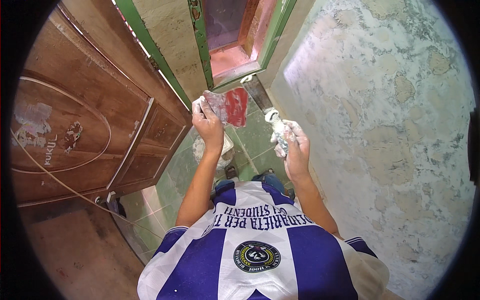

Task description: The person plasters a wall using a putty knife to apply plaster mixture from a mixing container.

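My left hand (207,122) is closed on the edge of a red flat plastering scraper (231,106), smeared with white paste. In my right hand (294,142) is a putty knife (258,95), gripped by its paste-covered handle and pointing away from me. A lump of white paste clings to the tip of its blade, close to the red scraper's right corner. White smears coat the fingers of both hands. Below and behind my left wrist stands a white bucket (226,150), partly hidden by the hand and forearm.
On the right rises a wall (380,150) with patchy white coating and bare spots. A brown wooden door (90,120) stands at the left, with a thin cable (65,181) across it. Ahead is a green-framed opening (235,62). Green tiles (172,172) cover the floor.
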{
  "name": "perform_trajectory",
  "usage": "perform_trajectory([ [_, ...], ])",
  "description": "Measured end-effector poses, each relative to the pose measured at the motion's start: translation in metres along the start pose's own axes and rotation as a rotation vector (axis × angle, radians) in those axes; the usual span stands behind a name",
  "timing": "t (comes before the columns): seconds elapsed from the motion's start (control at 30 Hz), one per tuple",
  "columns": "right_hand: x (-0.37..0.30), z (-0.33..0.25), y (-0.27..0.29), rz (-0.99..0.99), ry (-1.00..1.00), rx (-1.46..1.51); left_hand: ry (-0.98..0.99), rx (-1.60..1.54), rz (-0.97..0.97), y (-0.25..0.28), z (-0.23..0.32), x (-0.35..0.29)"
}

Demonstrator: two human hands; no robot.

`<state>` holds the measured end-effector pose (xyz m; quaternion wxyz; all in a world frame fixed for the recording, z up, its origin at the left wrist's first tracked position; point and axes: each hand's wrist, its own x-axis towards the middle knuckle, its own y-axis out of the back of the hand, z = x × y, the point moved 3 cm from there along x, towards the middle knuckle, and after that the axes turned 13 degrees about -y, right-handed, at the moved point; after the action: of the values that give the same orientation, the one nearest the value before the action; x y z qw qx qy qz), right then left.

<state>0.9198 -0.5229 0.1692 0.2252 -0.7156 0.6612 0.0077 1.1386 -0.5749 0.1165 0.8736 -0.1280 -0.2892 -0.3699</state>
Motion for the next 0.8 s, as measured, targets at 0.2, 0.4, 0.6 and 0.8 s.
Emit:
perform_trajectory([
  [0.2,-0.004,0.016,0.023,0.005,-0.028,-0.050,0.422,-0.508,0.161,-0.002,-0.033,0.005],
  [0.4,-0.014,0.045,0.029,0.097,-0.093,-0.086,0.406,-0.496,0.116,-0.003,-0.003,0.015],
  [0.6,-0.007,0.048,0.026,0.119,-0.057,-0.170,0.218,-0.395,0.028,0.004,0.002,0.010],
  [0.8,-0.006,0.038,0.013,0.054,-0.071,-0.095,0.194,-0.317,-0.063,0.018,0.030,0.007],
])
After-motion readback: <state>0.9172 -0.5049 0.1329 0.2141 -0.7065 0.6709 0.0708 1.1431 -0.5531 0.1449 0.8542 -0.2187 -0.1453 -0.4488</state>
